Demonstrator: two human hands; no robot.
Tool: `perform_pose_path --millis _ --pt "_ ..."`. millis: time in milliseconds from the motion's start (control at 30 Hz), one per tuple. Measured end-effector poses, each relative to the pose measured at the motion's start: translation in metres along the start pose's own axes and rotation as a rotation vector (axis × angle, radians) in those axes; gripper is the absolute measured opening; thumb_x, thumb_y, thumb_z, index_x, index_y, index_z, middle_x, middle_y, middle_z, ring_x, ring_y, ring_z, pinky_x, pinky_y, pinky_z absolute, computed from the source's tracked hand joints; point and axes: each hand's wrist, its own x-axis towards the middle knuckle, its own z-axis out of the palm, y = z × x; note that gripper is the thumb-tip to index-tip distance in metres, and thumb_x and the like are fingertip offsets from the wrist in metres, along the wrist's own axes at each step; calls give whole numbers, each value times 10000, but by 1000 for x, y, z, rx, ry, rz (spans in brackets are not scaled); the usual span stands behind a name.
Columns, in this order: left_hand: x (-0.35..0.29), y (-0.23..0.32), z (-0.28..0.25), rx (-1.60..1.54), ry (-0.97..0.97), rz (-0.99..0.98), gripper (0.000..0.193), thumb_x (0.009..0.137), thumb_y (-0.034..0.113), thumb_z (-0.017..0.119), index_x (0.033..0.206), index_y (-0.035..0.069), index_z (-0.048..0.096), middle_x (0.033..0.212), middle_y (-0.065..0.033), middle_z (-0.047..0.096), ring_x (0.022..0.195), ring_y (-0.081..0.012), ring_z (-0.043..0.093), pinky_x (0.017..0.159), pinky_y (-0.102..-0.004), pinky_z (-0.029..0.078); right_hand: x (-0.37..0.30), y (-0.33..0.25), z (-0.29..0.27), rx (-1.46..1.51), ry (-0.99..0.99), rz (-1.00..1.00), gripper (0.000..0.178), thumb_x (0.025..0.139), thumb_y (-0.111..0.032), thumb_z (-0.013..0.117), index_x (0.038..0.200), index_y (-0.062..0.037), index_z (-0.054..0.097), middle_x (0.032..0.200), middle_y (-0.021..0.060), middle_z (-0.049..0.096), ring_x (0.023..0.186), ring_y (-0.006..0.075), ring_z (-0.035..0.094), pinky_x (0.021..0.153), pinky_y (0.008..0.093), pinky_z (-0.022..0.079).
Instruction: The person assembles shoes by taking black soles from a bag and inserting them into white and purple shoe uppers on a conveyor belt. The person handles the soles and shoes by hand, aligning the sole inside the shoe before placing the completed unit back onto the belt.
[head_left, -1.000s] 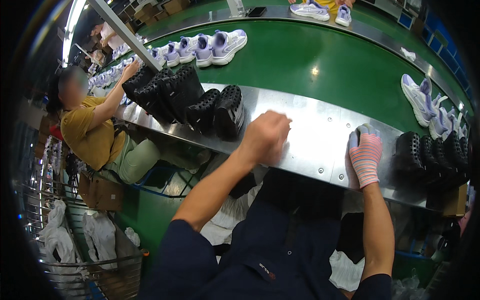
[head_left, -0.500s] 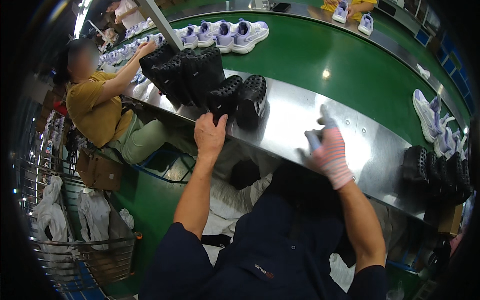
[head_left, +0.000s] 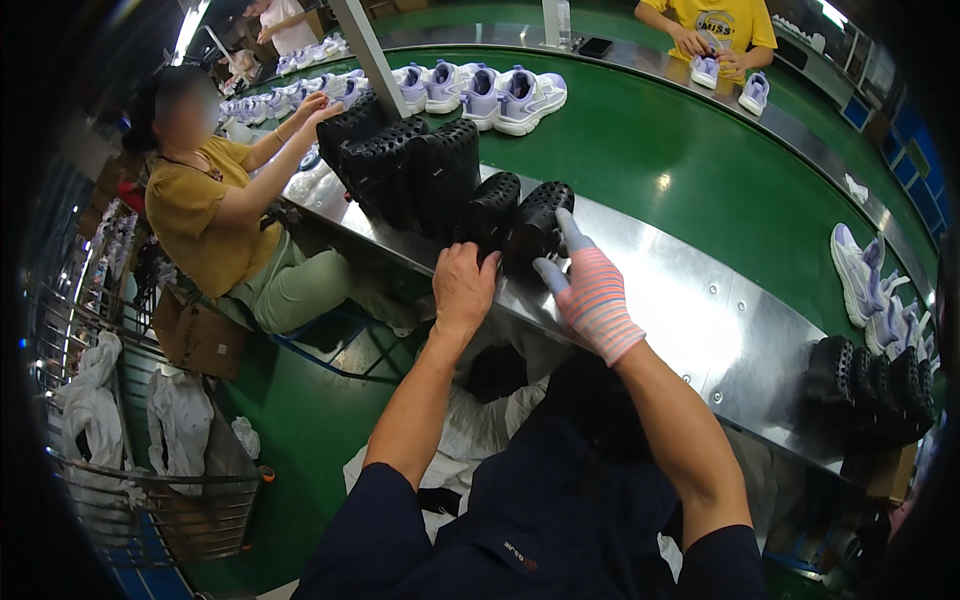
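Two black clog-like shoes with rows of holes stand side by side on the metal ledge in front of me. My left hand [head_left: 463, 288], bare, curls its fingers around the near end of the left black clog [head_left: 490, 203]. At the right black clog [head_left: 541, 215] is my right hand [head_left: 592, 292], in a striped pink glove with grey fingertips. Its thumb and forefinger are spread, one by the near end and one along the right side, touching or very close. The remaining fingers are partly hidden.
More black clogs [head_left: 440, 170] stand packed to the left, beside a grey post [head_left: 375, 60]; others [head_left: 870, 385] stand far right. White-and-purple sneakers [head_left: 525, 100] line the green belt [head_left: 640, 150]. A seated person [head_left: 205, 195] works at left, another [head_left: 715, 35] across the belt. A wire cart [head_left: 160, 490] stands lower left.
My right hand has moved left from over the bare ledge to the right clog. My left hand stays at the left clog's near end. The whole view has shifted slightly.
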Motion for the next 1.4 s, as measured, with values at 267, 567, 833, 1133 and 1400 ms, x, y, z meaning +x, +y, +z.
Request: perform_pose_path --millis 267,567,833,1133,1400 --pt "-26 -9 -47 -130 134 -20 169 926 143 733 1022 8 700 902 -127 684 870 -328 627 780 -432 510 -68 107 -79 -300 275 20 595 884 -221 741 1390 37 562 1155 248 680 1042 434 631 935 507 516" --pt "-25 145 -9 -467 -163 666 153 863 35 744 1004 1 695 923 -160 684 850 -383 633 736 -456 505 -82 133 -81 -545 322 202 452 904 -299 708 1201 33 635 1287 281 607 1271 454 528 1131 536 392" --pt "-8 204 106 -177 -209 556 335 932 139 670 1248 30 659 1340 -233 591 1285 -419 526 1096 -505 420 -84 112 -100 -622 330 260 360 948 -301 646 1134 5 677 1269 225 642 1230 392 571 1074 492 435" --pt "-8 190 111 -174 -233 574 256 929 153 675 1155 36 699 1263 -197 639 1155 -390 584 1007 -479 461 -134 92 -116 126 789 440 239 945 -208 735 1033 2 664 1026 213 672 945 370 662 858 438 541" --pt "-11 200 111 -159 -259 539 266 921 142 675 1159 28 708 1259 -196 643 1172 -385 581 1018 -476 455 -216 133 -201 -272 1003 630 228 938 -227 756 902 -22 661 834 162 661 743 325 634 710 418 517"
